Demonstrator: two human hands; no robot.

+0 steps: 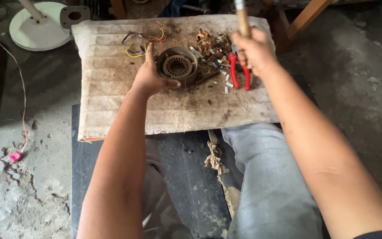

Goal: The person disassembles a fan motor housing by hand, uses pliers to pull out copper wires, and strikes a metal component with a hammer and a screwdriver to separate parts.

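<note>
Left hand (149,77) cups the round grey fan motor (177,66) from its left side, thumb under the near edge, fingers up along the rim; grip clenched on the motor housing. Motor sits mid-table on a dirty pale board (111,88), coloured wires (149,42) trailing off behind it. Right hand (255,48) raised just right of the motor, fist closed round a wooden handle (243,20); tool head out of view at top. Red-handled pliers (239,71) lie beneath that fist, touching the board, amid white scraps and a brown debris pile (211,43). White round fan base (38,26) on floor, top left. Small pink plug (15,156) on floor left. No labels legible.
</note>
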